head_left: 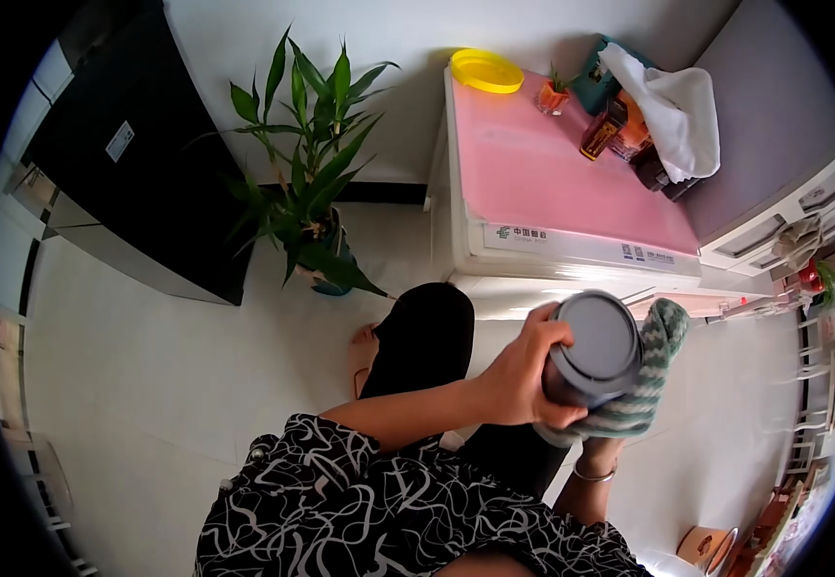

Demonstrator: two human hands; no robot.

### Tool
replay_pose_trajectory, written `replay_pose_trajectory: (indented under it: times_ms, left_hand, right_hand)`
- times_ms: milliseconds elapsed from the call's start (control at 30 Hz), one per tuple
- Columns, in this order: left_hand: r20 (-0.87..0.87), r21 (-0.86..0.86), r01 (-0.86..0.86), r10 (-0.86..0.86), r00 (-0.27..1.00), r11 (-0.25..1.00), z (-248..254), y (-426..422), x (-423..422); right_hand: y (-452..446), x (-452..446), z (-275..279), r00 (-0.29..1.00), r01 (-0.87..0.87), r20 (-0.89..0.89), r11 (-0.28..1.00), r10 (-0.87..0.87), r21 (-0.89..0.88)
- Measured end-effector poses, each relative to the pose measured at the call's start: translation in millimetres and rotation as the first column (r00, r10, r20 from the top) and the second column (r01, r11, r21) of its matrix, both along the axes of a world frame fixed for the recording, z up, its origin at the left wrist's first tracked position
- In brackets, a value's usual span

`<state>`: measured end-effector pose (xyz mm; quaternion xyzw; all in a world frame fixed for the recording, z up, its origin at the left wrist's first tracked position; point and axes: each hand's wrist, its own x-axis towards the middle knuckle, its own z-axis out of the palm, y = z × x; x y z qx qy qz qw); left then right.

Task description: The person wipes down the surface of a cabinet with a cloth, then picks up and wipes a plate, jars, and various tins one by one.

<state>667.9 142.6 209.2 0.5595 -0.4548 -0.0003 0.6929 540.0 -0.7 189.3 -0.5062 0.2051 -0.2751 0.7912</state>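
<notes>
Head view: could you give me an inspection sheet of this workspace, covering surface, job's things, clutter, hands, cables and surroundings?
Surface: pink cover on a white cabinet.
Job's things: grey-ended dark container, held off the cabinet top; green-and-white striped cloth against its side.
Clutter: round yellow dish, small plant in an orange pot, dark box and white cloth, all toward the cabinet's back and right.
Hands: left hand grips the container; right hand is mostly covered by the striped cloth, its grip hidden.
Cables: nothing seen.
Surroundings: leafy plant, black upright unit, pale floor.
</notes>
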Motion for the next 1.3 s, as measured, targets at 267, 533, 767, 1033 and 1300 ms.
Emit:
replay_pose_trajectory:
  times_ms: [267,533,767,1033,1300]
  left_hand:
    - [-0.014,-0.052,0.325,-0.327,0.945,0.944,9,7,-2]
    - [-0.087,-0.095,0.271,-0.279,0.956,0.958,18,8,0]
    - [0.287,-0.091,-0.088,0.111,0.952,0.992,10,-7,20]
    - [0.436,-0.202,-0.228,0.296,0.85,0.952,34,9,46]
    - [0.415,-0.056,-0.471,0.45,0.791,0.88,60,-7,126]
  right_hand:
    - [12,17,35,0.96,-0.265,0.223,0.817,0.171,0.512]
    - [49,47,51,0.978,-0.144,0.179,0.967,0.107,0.209]
    - [54,43,10,0.977,-0.21,0.073,0.946,0.198,0.246]
    - [21,54,44,0.989,-0.14,-0.051,0.99,0.141,0.027]
    - [-75,127,102,0.943,0.013,-0.137,0.444,-0.304,-0.896]
